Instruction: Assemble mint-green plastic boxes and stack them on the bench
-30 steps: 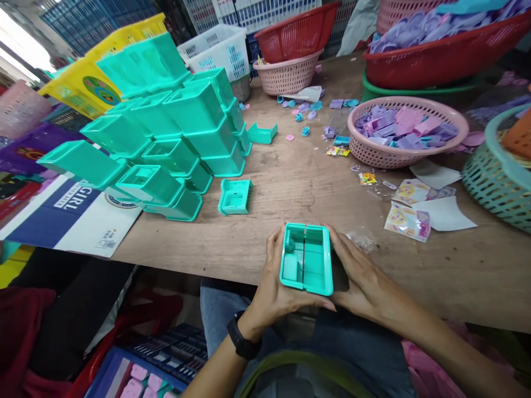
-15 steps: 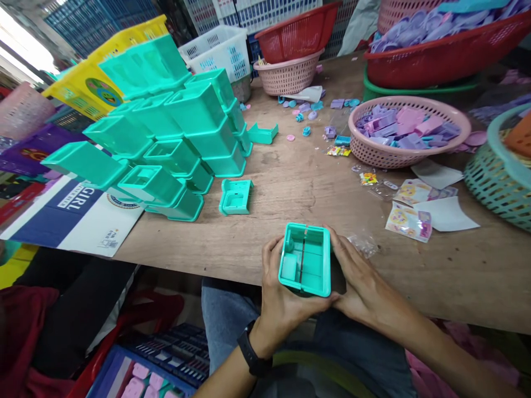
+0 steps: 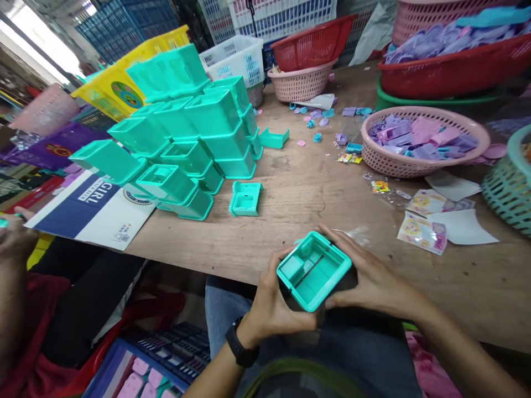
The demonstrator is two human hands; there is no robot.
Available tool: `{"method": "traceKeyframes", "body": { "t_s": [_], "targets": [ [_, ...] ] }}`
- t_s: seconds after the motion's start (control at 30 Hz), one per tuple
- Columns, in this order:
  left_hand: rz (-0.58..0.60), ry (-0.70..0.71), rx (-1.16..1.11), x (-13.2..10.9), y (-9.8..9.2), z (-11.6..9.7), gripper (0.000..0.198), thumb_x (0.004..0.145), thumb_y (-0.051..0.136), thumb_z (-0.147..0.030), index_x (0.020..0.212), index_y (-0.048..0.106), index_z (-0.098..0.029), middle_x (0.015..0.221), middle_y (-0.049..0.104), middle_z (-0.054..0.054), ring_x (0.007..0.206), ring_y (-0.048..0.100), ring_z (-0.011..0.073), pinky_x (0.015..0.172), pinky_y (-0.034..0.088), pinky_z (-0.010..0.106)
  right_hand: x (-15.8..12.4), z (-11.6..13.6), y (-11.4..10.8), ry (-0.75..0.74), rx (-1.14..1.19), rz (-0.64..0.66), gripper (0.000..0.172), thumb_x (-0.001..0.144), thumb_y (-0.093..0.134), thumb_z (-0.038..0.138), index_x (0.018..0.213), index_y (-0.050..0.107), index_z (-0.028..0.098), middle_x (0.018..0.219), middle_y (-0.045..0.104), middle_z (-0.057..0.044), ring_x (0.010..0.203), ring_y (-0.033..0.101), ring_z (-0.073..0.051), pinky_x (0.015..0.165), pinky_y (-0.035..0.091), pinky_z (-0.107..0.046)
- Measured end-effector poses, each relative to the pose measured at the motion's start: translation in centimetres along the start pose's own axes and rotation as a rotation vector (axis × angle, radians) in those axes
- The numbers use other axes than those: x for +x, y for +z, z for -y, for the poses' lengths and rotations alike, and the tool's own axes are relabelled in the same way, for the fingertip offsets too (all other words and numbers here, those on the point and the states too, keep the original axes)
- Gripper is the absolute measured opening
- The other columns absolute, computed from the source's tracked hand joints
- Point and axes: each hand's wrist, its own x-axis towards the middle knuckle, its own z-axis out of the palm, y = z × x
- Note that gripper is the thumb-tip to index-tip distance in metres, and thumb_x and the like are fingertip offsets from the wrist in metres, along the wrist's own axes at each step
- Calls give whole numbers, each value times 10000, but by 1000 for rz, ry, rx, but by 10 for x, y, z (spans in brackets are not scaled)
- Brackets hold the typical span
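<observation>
A teal plastic box [image 3: 314, 270] with its open side up and inner partitions showing sits between both my hands at the near table edge. My left hand [image 3: 271, 301] wraps round its left and lower side, a black watch on the wrist. My right hand [image 3: 367, 276] cups its right side with fingers curled along the top edge. The box is turned at an angle. A loose teal lid piece [image 3: 245, 198] lies on the wooden table [image 3: 290, 182] just beyond.
A stack of several teal boxes [image 3: 186, 138] fills the table's left. A pink basket [image 3: 423, 141] of purple parts stands at right, sticker sheets [image 3: 423, 231] before it. Red, pink and white baskets line the back. Another person's arm [image 3: 12, 260] is at far left.
The teal box has been rotated clockwise in my hands and now sits diagonal. The view shifted slightly right, and another person's arm has come into view at left.
</observation>
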Motion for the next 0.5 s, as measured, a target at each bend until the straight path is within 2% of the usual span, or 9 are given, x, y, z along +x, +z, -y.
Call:
{"method": "traceKeyframes", "body": {
  "t_s": [0.07,0.13,0.23,0.33,0.5],
  "targets": [
    [78,8,-44,0,-6,1,933,569,874,-174,1412,486,-277,1297,693,66,1135,705,308,1053,570,472,10,1,-3,42,122,98,1215,591,964,598,1602,382,258,1561,557,-162,1432,543,-400,1180,476,-548],
    [106,-5,-51,-1,-10,2,920,571,848,-168,1409,479,-263,1325,666,68,1175,681,308,1052,557,448,17,3,-1,67,217,136,1161,548,973,602,1527,470,234,1425,665,-142,1284,658,-379,1114,529,-517],
    [116,-36,-5,-6,-12,4,908,590,830,-181,1409,442,-246,1308,645,76,1174,666,302,1016,561,434,21,7,3,73,264,103,1081,512,980,590,1429,539,227,1289,729,-113,1144,717,-354,1030,565,-476],
    [105,-16,56,-11,-11,7,904,651,885,-281,1421,413,-237,1306,647,98,1168,672,306,1000,577,447,20,9,3,69,246,75,1015,536,965,547,1408,551,236,1215,753,-84,1070,739,-332,950,585,-436],
    [51,-11,92,-10,-9,8,815,682,905,-318,1377,485,-242,1205,713,69,1027,727,275,952,604,426,18,12,3,71,196,23,883,561,941,514,1330,598,248,1194,768,-86,1015,759,-325,862,603,-400]
  ]
}}
